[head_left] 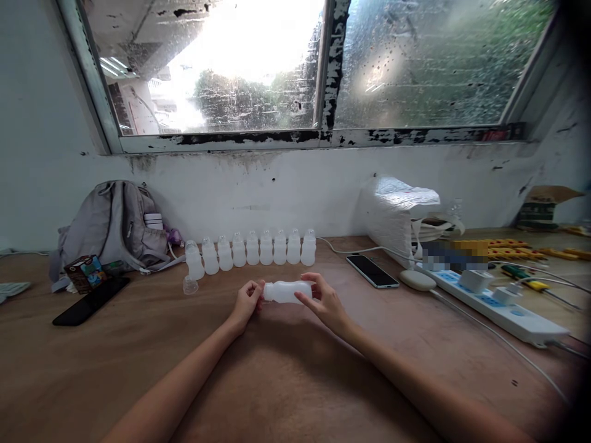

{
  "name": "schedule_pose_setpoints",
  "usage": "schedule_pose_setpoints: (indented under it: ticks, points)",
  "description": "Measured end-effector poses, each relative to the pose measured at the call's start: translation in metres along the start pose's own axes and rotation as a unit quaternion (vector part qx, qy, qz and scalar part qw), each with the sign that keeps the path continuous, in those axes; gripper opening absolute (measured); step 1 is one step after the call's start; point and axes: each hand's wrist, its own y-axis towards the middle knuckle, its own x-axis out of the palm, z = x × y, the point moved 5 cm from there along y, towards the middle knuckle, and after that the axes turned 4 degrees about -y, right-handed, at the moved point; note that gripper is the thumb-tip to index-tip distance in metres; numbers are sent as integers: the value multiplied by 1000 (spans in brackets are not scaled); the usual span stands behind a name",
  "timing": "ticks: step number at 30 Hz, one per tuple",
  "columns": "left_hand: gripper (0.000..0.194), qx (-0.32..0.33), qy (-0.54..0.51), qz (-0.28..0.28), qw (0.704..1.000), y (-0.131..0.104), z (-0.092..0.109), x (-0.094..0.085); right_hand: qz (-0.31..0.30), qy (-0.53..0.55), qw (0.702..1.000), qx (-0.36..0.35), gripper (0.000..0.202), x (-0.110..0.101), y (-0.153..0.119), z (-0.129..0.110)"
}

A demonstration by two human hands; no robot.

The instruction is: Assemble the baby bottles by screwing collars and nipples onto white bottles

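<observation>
A translucent white bottle is held lengthwise above the wooden table, its neck pointing left. My right hand grips the bottle's base end, thumb in front and fingers behind. At the neck end, my left hand is closed in a pinch; what its fingertips hold is too small to make out. Behind my hands stands a row of several similar bottles with clear tops. A clear cap lies on the table in front of the leftmost bottle.
A grey backpack, small box and black phone are at the left. Right of my hands lie another phone, an oval white device, a power strip with cables, and a white bag.
</observation>
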Motion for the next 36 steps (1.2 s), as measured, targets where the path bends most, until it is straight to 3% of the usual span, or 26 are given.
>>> schedule_pose_setpoints:
  ticks: [3,7,11,15,17,19,24,26,31,36]
  points:
    - [31,19,-5,-29,999,-2,4,3,-21,100,986,131,31,6,2,20]
    - [29,43,-11,-58,997,-3,8,4,-82,204,939,263,34,17,0,40]
    - [28,50,-1,-55,997,-2,7,3,-116,267,894,340,37,20,-4,44]
    - [28,60,-4,-57,997,-3,9,3,-204,280,831,436,39,24,-11,42]
    - [29,59,-13,-66,996,-4,10,5,-227,288,813,452,39,25,-13,39]
    - [29,52,-32,-76,995,-4,9,6,-223,289,830,422,39,23,-10,36]
    - [40,6,-62,-50,997,0,-1,4,-129,156,955,215,33,11,2,23]
    - [45,-16,-55,-48,997,1,-3,4,-89,97,982,133,31,6,4,14]
    - [45,-52,-73,-106,990,-3,0,11,-50,29,998,15,28,-2,4,-3]
    - [42,-52,-95,-123,986,-5,1,12,-52,-11,999,-1,30,-4,2,-9]
